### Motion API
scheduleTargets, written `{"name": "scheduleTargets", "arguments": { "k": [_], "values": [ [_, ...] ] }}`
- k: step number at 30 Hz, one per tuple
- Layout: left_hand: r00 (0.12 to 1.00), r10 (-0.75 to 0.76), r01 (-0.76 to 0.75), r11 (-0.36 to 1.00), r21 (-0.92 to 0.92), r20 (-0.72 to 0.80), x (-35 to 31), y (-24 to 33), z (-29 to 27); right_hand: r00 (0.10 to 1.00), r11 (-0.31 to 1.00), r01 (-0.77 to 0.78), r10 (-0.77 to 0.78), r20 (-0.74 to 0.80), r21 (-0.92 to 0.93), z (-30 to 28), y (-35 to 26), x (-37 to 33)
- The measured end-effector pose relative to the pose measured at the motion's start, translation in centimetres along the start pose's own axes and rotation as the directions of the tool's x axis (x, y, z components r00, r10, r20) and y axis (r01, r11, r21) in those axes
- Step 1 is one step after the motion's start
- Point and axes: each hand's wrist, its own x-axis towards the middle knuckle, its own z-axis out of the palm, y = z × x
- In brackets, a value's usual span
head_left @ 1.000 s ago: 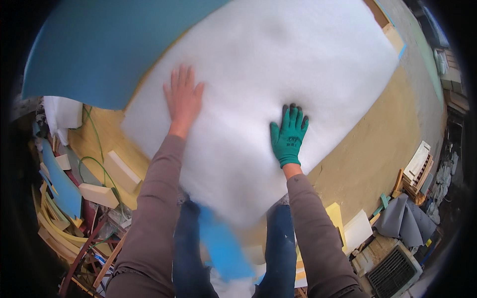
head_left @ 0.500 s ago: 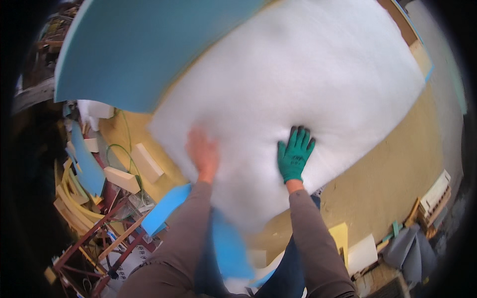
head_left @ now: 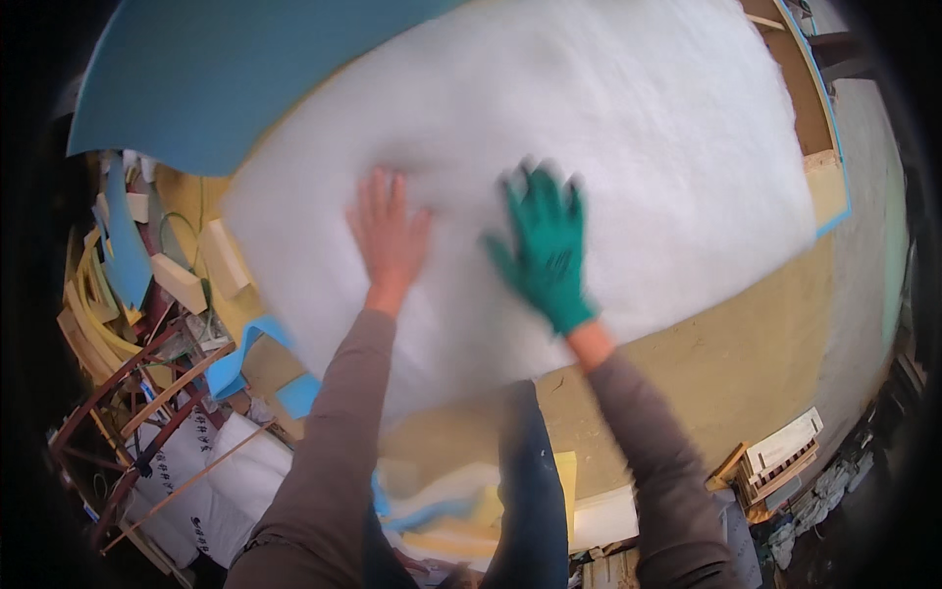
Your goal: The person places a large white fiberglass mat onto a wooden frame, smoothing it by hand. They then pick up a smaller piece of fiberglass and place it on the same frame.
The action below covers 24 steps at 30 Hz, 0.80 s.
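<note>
A large sheet of fluffy white wadding (head_left: 667,187) spreads out in front of me. My left hand (head_left: 390,236), bare, lies on it with the fingers spread. To its right is my right hand (head_left: 546,245), in a green work glove with dark fingertips. Its fingers are apart too and a little smeared by motion; it is over the wadding, and I cannot tell how firmly it presses. Neither hand holds anything. Beyond the left hand, a big blue-grey sheet (head_left: 245,79) with a yellowish edge lies along the wadding's far left side.
Tan board surface (head_left: 726,339) shows along the wadding's near right edge. Foam offcuts (head_left: 182,283) and a dark red metal frame (head_left: 108,402) crowd the left. Blue foam strips (head_left: 297,396) lie near my left forearm. Wooden pieces (head_left: 780,456) are stacked at the lower right.
Both hands have moved farther forward over the wadding, the right one also leftward, closer to the left. My view has shifted, and the surroundings sit differently in the picture.
</note>
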Motion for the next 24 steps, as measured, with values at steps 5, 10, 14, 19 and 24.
{"name": "scheduleTargets", "arguments": {
  "k": [5,10,14,19,24],
  "values": [
    [1.000,0.022,-0.022,0.999,-0.030,-0.010,-0.4,-1.8,2.9,0.995,0.979,-0.069,0.082,0.057,-0.192,2.8,13.7,4.4],
    [0.998,-0.054,0.057,0.995,-0.085,0.043,0.3,-0.8,2.0,0.999,0.973,-0.023,0.033,0.037,-0.230,4.0,14.4,3.8],
    [0.996,-0.037,0.034,0.998,0.050,0.079,1.2,-3.7,1.2,0.998,0.968,-0.027,0.040,0.048,-0.251,3.6,14.2,5.0],
    [0.956,-0.237,0.240,0.971,-0.001,-0.172,-1.0,-15.9,1.2,0.999,0.987,-0.029,0.026,-0.021,-0.159,4.8,14.8,4.0],
    [0.806,-0.564,0.590,0.739,0.325,-0.180,-5.2,-19.1,-2.8,0.999,0.984,-0.035,0.033,-0.014,-0.177,4.7,15.3,4.3]
  ]
}}
